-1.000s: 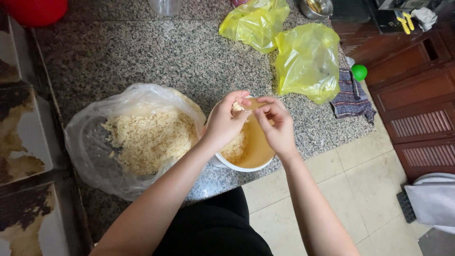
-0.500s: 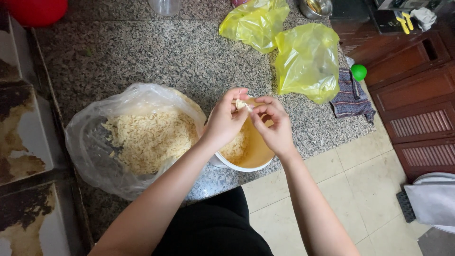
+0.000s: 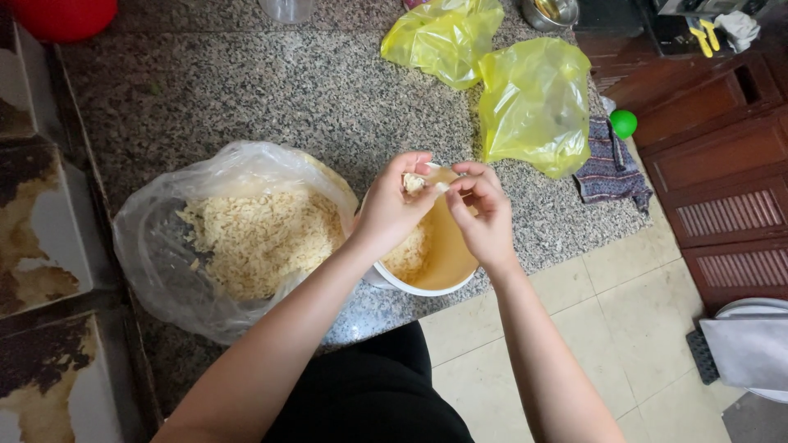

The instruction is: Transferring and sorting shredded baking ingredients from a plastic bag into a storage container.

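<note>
Head view: left hand (image 3: 392, 207) and right hand (image 3: 484, 215) pinch a small pale clove (image 3: 414, 182) between fingertips above the bowl (image 3: 439, 267). Beside it lies a clear bag (image 3: 238, 234).

Speckled grey granite countertop (image 3: 246, 90). On it: a clear plastic bag (image 3: 164, 246) of pale peeled cloves, a white bowl (image 3: 427, 283) at the front edge, two yellow plastic bags (image 3: 492, 74), a striped cloth (image 3: 611, 168), a green ball (image 3: 624, 123).
</note>
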